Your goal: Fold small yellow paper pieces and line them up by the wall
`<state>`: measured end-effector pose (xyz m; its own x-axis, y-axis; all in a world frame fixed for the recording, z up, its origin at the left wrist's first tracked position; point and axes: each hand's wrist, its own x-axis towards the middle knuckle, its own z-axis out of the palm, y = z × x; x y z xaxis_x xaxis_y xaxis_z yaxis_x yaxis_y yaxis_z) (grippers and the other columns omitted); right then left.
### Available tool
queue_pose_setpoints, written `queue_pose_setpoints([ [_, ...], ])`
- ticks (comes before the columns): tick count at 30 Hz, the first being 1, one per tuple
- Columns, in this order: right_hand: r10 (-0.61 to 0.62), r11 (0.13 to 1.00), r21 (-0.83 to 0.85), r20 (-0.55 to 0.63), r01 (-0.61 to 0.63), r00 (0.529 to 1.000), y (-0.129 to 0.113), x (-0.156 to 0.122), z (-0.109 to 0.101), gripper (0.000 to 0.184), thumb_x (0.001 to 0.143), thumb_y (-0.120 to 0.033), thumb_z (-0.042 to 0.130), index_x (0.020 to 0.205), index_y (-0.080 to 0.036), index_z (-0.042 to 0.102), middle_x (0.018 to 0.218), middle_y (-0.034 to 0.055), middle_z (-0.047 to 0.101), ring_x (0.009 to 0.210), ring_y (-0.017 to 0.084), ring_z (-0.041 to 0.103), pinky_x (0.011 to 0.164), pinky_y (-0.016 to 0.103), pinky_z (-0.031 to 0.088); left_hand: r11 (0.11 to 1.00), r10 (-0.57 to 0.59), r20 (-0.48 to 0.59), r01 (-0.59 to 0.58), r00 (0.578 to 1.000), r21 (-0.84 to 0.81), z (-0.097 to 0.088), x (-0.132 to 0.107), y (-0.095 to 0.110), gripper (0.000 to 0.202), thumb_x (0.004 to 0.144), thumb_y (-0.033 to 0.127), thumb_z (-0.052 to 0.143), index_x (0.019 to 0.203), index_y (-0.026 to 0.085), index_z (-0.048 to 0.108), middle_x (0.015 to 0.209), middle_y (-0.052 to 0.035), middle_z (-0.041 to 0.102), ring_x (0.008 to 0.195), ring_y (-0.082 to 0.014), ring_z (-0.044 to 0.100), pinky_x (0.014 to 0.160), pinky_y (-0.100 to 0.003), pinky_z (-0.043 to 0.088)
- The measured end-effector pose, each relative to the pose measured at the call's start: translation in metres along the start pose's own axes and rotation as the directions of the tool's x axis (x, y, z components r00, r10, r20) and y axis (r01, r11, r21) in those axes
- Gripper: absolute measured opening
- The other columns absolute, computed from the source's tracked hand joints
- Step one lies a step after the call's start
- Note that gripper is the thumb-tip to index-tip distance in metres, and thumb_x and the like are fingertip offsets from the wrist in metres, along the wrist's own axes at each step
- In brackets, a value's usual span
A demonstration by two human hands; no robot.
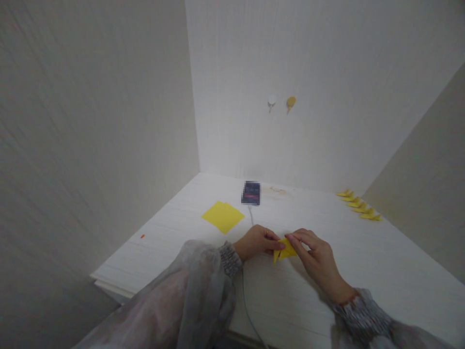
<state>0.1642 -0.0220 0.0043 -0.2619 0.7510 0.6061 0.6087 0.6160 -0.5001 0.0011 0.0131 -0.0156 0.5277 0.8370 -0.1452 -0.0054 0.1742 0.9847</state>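
My left hand (pixel 255 242) and my right hand (pixel 315 256) meet over a small folded yellow paper piece (pixel 284 250) lying on the white table (pixel 363 271). Both hands pinch it with curled fingers, the left from its left side, the right from above and the right. The paper shows pointed tips at its lower left. A ring sits on one finger of my left hand. Sheer grey sleeves cover both forearms.
A stack of flat yellow square sheets (pixel 223 216) lies left of the hands. A phone (pixel 251 193) with a white cable (pixel 250 215) lies behind them. Several folded yellow pieces (pixel 359 205) line the far right wall. Two round hooks (pixel 280 103) hang on the back wall.
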Motion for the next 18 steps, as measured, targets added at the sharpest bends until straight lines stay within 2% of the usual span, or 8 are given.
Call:
queue_pose_setpoints([
  [4, 0.015, 0.998, 0.058, 0.05, -0.018, 0.999, -0.0013, 0.0022, 0.0007, 0.018, 0.08, -0.028, 0.045, 0.077, -0.017, 0.06, 0.074, 0.0059, 0.059, 0.07, 0.016, 0.055, 0.064, 0.028, 0.045, 1.0, -0.002, -0.005, 0.002, 1.0, -0.01, 0.0002, -0.0001, -0.0011, 0.034, 0.05, 0.038, 0.069, 0.07, 0.011, 0.065, 0.062, -0.0015, 0.059, 0.056, -0.0085, 0.05, 0.06, -0.024, 0.04],
  [6, 0.054, 0.995, 0.078, 0.064, -0.059, 0.996, -0.0019, 0.0038, 0.0027, 0.016, 0.076, -0.03, 0.051, 0.08, -0.016, 0.06, 0.075, 0.0059, 0.059, 0.069, 0.016, 0.055, 0.063, 0.027, 0.045, 1.0, 0.01, -0.001, -0.01, 1.0, -0.023, 0.0, 0.0001, -0.0018, 0.034, 0.051, 0.038, 0.068, 0.072, 0.011, 0.065, 0.065, -0.0023, 0.06, 0.059, -0.0094, 0.052, 0.063, -0.025, 0.041],
  [11, 0.099, 0.982, 0.145, 0.141, -0.119, 0.985, -0.0014, 0.006, 0.0079, 0.021, 0.078, -0.03, 0.049, 0.066, -0.017, 0.06, 0.068, 0.0044, 0.058, 0.066, 0.016, 0.055, 0.062, 0.026, 0.044, 1.0, 0.01, -0.011, -0.01, 1.0, 0.01, -0.0013, 0.0013, -0.0027, 0.033, 0.051, 0.036, 0.068, 0.072, 0.011, 0.065, 0.064, -0.002, 0.059, 0.056, -0.008, 0.05, 0.059, -0.023, 0.04],
  [18, 0.1, 0.976, 0.177, 0.142, -0.125, 0.985, -0.0048, 0.006, 0.0064, 0.021, 0.077, -0.031, 0.049, 0.07, -0.018, 0.063, 0.071, 0.0046, 0.06, 0.069, 0.016, 0.056, 0.063, 0.027, 0.045, 1.0, 0.008, -0.018, -0.008, 1.0, -0.009, -0.0009, 0.0011, -0.0037, 0.03, 0.051, 0.034, 0.068, 0.07, 0.011, 0.065, 0.062, -0.0011, 0.059, 0.054, -0.0074, 0.05, 0.058, -0.023, 0.04],
])
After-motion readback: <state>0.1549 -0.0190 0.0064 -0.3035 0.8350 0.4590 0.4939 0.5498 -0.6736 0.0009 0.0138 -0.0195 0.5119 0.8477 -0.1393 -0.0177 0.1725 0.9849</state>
